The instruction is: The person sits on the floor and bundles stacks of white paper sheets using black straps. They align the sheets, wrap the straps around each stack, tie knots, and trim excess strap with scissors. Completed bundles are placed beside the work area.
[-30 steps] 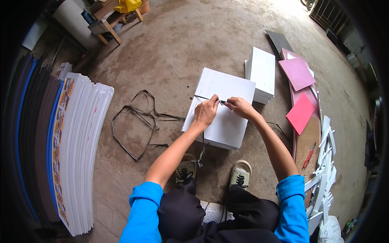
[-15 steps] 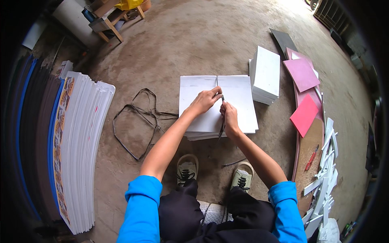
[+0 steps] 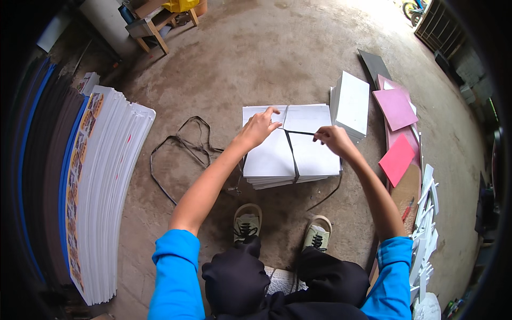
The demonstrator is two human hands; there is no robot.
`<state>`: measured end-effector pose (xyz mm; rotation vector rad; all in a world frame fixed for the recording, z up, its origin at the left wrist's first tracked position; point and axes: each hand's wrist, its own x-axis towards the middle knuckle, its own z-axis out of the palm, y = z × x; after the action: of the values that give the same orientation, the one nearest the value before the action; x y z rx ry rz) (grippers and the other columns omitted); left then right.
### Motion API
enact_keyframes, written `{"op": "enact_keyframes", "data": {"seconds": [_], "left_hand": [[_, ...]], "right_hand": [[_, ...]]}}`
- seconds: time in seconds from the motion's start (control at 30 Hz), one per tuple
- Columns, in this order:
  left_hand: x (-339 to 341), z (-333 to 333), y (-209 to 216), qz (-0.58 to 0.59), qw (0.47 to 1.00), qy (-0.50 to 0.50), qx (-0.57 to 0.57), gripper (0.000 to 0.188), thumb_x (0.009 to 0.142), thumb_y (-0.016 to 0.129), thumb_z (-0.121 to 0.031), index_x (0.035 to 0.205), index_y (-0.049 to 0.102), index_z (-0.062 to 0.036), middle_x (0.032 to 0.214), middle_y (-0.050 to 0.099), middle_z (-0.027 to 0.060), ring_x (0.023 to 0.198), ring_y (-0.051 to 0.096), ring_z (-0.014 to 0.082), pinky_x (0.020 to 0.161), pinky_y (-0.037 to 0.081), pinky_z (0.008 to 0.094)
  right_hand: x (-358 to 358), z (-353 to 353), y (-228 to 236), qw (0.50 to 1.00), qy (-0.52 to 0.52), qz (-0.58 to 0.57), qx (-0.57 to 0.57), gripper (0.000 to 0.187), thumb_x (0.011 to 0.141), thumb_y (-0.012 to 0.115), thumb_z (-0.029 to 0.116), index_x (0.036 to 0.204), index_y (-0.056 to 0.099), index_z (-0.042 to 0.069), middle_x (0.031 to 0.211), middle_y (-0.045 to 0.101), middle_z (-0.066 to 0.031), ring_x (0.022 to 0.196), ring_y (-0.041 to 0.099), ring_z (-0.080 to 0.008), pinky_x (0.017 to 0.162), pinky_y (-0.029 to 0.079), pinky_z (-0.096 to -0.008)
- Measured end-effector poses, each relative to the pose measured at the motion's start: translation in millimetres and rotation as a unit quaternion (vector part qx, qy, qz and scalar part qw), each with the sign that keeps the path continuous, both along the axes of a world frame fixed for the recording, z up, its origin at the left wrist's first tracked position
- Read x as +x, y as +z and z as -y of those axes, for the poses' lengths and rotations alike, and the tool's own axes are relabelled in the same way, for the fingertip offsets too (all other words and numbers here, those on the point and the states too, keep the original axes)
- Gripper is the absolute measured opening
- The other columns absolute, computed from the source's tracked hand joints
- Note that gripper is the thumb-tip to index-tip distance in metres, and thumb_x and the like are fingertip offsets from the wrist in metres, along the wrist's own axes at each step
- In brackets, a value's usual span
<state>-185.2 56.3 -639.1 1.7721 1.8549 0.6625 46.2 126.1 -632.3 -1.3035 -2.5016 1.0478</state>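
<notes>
A stack of white sheets lies on the floor in front of my shoes. A thin black strap runs over its top from the far edge to the near edge. From a crossing near the far part, a length of the strap stretches right to my right hand, whose fingers are pinched on it. My left hand hovers over the stack's left side, just beside the crossing, thumb and forefinger apart with nothing visible between them. A loose strap end hangs off the stack's near right corner.
More black strap lies in loops on the floor at left. Tall piles of boards line the left side. A second white stack touches the right side, with pink sheets, a red cutter and white offcuts beyond.
My hands were together over the stack's middle and have parted. The right has drawn the strap out to the right; the left has moved slightly left, its fingers opened.
</notes>
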Motion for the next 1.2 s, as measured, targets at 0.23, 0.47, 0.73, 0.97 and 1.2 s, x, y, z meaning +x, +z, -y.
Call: {"op": "enact_keyframes", "data": {"seconds": [0.23, 0.47, 0.73, 0.97, 1.2], "left_hand": [[5.8, 41.9, -38.8, 0.116, 0.967, 0.069, 0.216, 0.028, 0.085, 0.051, -0.008, 0.112, 0.056, -0.009, 0.114, 0.049, 0.0144, 0.1, 0.054, 0.0281, 0.081, 0.046, 0.0355], [2.9, 80.4, -75.2, -0.013, 0.95, 0.281, 0.138, 0.05, 0.08, 0.061, -0.017, 0.123, 0.042, 0.0003, 0.105, 0.038, 0.0198, 0.09, 0.051, 0.0341, 0.078, 0.045, 0.0387], [10.4, 76.4, -112.8, -0.075, 0.937, 0.337, 0.059, 0.06, 0.085, 0.053, -0.029, 0.129, 0.028, 0.0023, 0.105, 0.034, 0.0188, 0.083, 0.055, 0.035, 0.067, 0.048, 0.0406], [-9.6, 69.9, -41.8, -0.121, 0.977, 0.168, -0.059, 0.067, 0.076, 0.055, -0.056, 0.108, 0.053, 0.0026, 0.098, 0.055, 0.0198, 0.088, 0.059, 0.0326, 0.075, 0.048, 0.0413], [-44.3, 36.6, -12.4, 0.025, 0.961, 0.267, 0.068, 0.049, 0.076, 0.061, -0.041, 0.053, 0.046, -0.0003, 0.049, 0.049, 0.0139, 0.043, 0.048, 0.0241, 0.048, 0.038, 0.0361]], "right_hand": [[42.6, -25.0, -15.3, 0.995, -0.069, 0.031, 0.06, 0.027, 0.087, 0.05, 0.023, 0.084, 0.058, -0.002, 0.076, 0.06, -0.0184, 0.068, 0.057, -0.03, 0.065, 0.044, -0.0381], [59.2, 23.2, -53.2, 0.979, -0.2, 0.004, -0.05, 0.035, 0.091, 0.04, 0.031, 0.087, 0.048, -0.002, 0.081, 0.056, -0.022, 0.076, 0.054, -0.0334, 0.069, 0.04, -0.0398], [41.0, 23.5, -68.7, 0.973, -0.226, 0.04, 0.013, 0.035, 0.091, 0.037, 0.03, 0.091, 0.05, -0.003, 0.09, 0.057, -0.0244, 0.088, 0.054, -0.0376, 0.075, 0.04, -0.0431], [67.2, -13.5, -41.2, 0.977, -0.163, 0.089, 0.109, 0.026, 0.089, 0.046, 0.026, 0.088, 0.055, 0.001, 0.068, 0.06, -0.018, 0.058, 0.06, -0.032, 0.06, 0.047, -0.0407], [41.1, -41.1, 11.2, 0.968, -0.03, 0.045, 0.247, 0.022, 0.086, 0.051, 0.026, 0.094, 0.06, 0.007, 0.077, 0.061, -0.0195, 0.075, 0.059, -0.0372, 0.066, 0.047, -0.0437]]}}
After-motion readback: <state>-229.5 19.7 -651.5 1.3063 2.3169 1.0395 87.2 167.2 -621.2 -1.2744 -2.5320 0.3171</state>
